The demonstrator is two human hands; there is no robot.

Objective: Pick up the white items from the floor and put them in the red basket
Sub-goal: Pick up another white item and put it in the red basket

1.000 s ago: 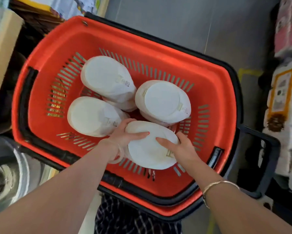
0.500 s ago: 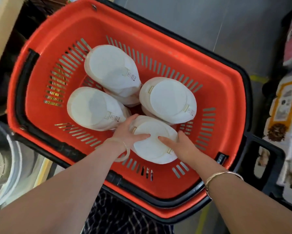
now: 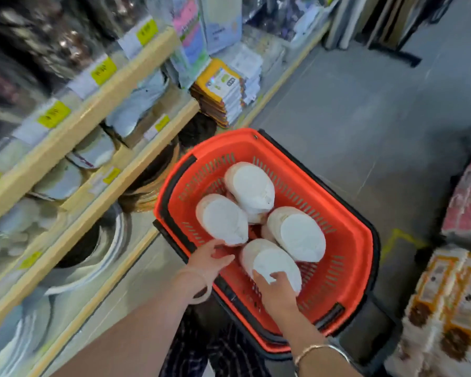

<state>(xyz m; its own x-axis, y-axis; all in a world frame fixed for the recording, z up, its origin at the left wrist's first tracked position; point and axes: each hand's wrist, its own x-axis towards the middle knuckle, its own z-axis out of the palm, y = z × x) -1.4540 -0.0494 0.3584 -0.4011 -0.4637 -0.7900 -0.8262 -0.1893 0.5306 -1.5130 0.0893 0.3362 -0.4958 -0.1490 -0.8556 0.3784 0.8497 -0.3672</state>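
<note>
Head view: our right hand (image 3: 278,291) has its grip on the nearest white item (image 3: 272,265) in the red basket (image 3: 348,257); our left hand (image 3: 211,261), fingers relaxed, holds nothing just left of it.

yellow shelf tags (image 3: 102,70) and package labels (image 3: 220,83) blurred, no text readable

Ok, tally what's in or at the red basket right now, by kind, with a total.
White items in the basket: 4
Red basket: 1
Hands at the basket: 2, left hand, right hand
Total: 7
</note>
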